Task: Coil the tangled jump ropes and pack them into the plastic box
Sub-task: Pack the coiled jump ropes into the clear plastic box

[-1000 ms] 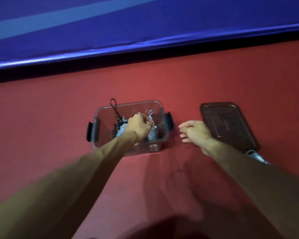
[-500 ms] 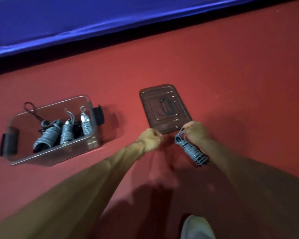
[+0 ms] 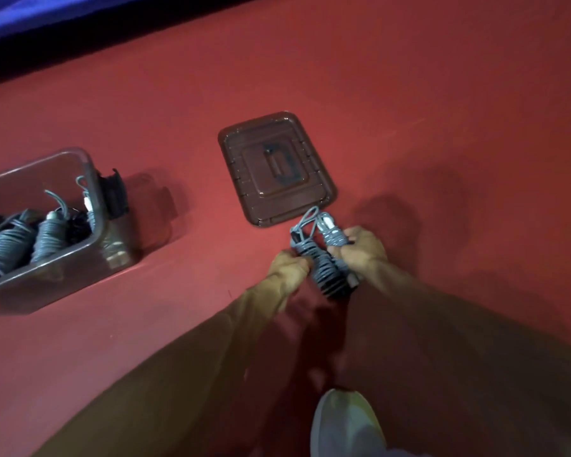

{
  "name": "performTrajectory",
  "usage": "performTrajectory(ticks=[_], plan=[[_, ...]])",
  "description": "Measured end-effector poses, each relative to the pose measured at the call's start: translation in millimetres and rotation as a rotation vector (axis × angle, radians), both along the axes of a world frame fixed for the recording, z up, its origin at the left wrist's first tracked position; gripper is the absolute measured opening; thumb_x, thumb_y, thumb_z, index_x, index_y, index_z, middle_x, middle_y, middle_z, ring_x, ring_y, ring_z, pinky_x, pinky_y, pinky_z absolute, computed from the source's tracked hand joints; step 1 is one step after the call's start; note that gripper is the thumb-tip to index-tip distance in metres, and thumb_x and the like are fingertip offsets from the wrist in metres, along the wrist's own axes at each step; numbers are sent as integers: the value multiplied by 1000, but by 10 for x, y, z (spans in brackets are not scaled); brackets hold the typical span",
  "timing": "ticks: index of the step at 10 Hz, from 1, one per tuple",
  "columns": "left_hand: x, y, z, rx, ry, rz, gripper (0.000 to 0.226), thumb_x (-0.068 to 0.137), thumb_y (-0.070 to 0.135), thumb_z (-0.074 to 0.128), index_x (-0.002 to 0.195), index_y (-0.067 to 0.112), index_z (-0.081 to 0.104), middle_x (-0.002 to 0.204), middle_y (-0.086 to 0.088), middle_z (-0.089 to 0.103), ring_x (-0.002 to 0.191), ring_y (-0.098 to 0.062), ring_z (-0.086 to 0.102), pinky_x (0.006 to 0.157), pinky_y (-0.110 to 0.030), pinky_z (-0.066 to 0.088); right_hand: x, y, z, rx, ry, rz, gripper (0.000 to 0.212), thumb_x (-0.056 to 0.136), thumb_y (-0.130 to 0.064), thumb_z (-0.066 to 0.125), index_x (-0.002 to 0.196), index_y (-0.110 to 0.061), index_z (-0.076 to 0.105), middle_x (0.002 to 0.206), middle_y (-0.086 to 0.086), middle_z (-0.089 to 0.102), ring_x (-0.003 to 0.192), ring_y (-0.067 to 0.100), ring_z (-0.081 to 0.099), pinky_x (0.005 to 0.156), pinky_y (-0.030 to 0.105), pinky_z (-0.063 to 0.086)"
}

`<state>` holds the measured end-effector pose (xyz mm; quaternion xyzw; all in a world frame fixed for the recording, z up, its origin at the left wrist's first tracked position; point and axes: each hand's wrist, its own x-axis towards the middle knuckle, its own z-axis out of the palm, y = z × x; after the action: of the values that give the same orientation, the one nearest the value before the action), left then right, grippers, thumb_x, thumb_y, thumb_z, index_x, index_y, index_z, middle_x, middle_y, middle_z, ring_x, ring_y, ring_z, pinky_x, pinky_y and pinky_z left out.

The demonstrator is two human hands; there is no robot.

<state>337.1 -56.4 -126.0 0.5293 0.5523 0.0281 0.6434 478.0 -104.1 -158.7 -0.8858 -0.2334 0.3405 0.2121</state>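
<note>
Gripping a grey coiled jump rope (image 3: 323, 262) with both hands, low over the red floor (image 3: 409, 94).

Curling the fingers of the left hand (image 3: 289, 263) round the darker left side of the bundle, and clamping the fingers of the right hand (image 3: 360, 249) round its lighter right side, with loose loops of cord sticking out from the far end. Holding the bundle just at the near edge of the brown lid (image 3: 277, 169), which is lying flat on the floor. Leaving the plastic box (image 3: 63, 285) well apart to the left, open, with a black latch (image 3: 114, 196) on its right end. Keeping several wound ropes (image 3: 14, 242) side by side inside it. Showing a pale shoe (image 3: 346, 423) at the bottom edge and a blue mat (image 3: 14, 14) at the top left.
</note>
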Motion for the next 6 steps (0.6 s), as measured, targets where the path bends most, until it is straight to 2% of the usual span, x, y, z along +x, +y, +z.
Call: performTrajectory(ticks=[1, 2, 3, 4, 5, 6], plan=[[-77, -49, 7, -142, -21, 220, 23, 93, 8, 60, 71, 13, 53, 47, 2, 54, 44, -11, 46, 47, -21, 35, -114, -8, 1, 0, 113, 72, 19, 78, -26, 78, 91, -17, 68, 87, 2, 69, 76, 18, 63, 73, 29, 50], [-333, -62, 65, -216, -9, 276, 16, 93, 11, 63, 78, 11, 58, 66, -3, 59, 55, -15, 55, 55, -27, 48, -373, -41, -41, 5, 248, 123, 18, 72, -22, 82, 70, -18, 64, 82, 3, 72, 78, 18, 65, 82, 37, 56], [-664, -1, 97, -176, -13, 306, 7, 92, 11, 65, 86, 8, 63, 61, 0, 63, 42, -7, 60, 43, -23, 52, -660, -16, -99, 46, 316, 145, 21, 66, -30, 81, 69, -14, 67, 84, 10, 74, 76, 21, 66, 80, 47, 57], [-982, 140, 262, -88, -8, 250, 8, 94, 17, 65, 98, 11, 62, 69, 1, 63, 52, -9, 59, 50, -22, 48, -959, 79, 106, 18, 434, 182, 21, 80, -37, 75, 92, -24, 63, 97, 2, 66, 85, 17, 62, 78, 33, 56], [-1300, 299, 519, 0, -32, 214, 16, 93, 22, 65, 96, 20, 49, 79, 0, 61, 62, -11, 57, 56, -24, 48, -1258, 278, 348, 77, 499, 170, 26, 82, -34, 74, 102, -20, 65, 95, 0, 65, 81, 17, 64, 71, 29, 55], [-1653, 475, 815, 142, -65, 192, 25, 91, 27, 69, 93, 20, 45, 85, -5, 64, 67, -16, 60, 56, -26, 51, -1647, 561, 748, 171, 428, 184, 37, 77, -35, 79, 101, -9, 69, 90, 2, 68, 77, 16, 64, 71, 28, 53]])
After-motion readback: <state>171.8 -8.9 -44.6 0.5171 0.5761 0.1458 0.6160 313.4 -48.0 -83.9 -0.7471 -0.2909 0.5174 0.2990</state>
